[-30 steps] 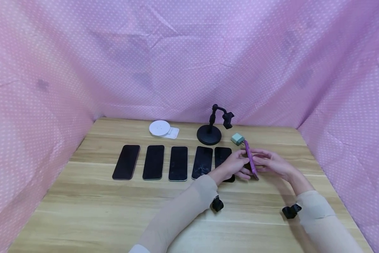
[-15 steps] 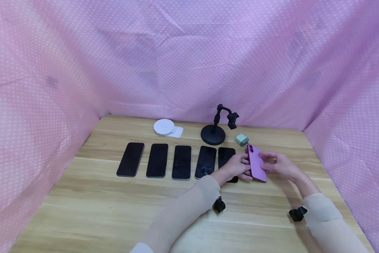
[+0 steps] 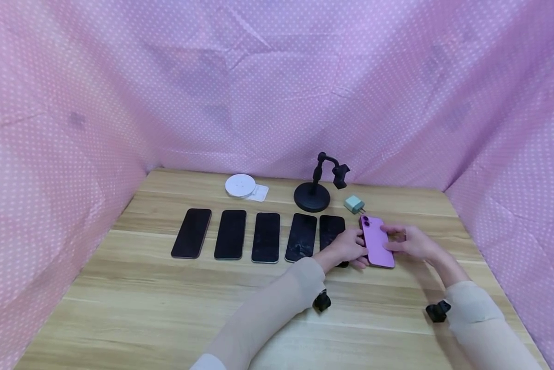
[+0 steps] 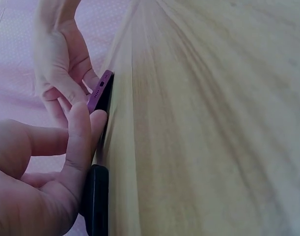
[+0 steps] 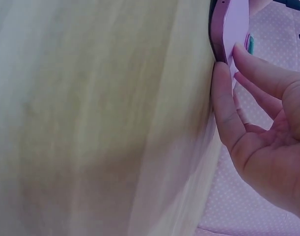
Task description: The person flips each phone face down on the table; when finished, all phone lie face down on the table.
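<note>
A pink-purple phone is held back side up at the right end of a row of phones, its camera lenses at the far left corner. My left hand holds its left edge, partly over the nearest black-screened phone. From the other side, my right hand pinches the right edge. In the right wrist view the thumb of the right hand lies on the phone's back and a finger is at its edge. The left wrist view shows the bottom end with its port, tilted over a dark gap above the wood.
More dark-screened phones lie in a row to the left. Behind stand a black phone stand and a pale green charger plug, its prongs close to the pink-purple phone. A white round pad lies at the back of the wooden table.
The pink-purple phone has gone from standing on its long edge to lying nearly flat, back up. Both hands stay at its sides and have lowered with it; the view has shifted slightly.
</note>
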A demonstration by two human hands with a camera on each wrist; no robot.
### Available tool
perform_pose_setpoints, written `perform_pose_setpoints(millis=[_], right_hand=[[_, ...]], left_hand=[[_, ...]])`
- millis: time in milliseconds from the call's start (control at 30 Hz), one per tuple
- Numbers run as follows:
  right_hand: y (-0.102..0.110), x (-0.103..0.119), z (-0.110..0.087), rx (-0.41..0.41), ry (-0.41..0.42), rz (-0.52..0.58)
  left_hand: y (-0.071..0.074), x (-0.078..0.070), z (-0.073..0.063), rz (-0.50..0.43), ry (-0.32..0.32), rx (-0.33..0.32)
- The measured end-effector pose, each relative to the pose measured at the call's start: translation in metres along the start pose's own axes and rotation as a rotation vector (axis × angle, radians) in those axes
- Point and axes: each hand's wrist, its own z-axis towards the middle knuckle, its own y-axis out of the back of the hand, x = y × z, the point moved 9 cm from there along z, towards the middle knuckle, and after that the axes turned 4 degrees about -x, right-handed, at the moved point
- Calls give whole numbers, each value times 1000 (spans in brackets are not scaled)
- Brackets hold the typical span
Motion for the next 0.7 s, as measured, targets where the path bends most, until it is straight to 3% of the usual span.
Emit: perform_pose_setpoints(millis=[333, 700], right_hand=[[-2, -8, 1, -3, -63, 133], [-2, -17, 6, -19, -86, 135]], left_hand=[[1, -6, -7, 204, -2, -61], [-2, -4, -6, 216, -22, -42]])
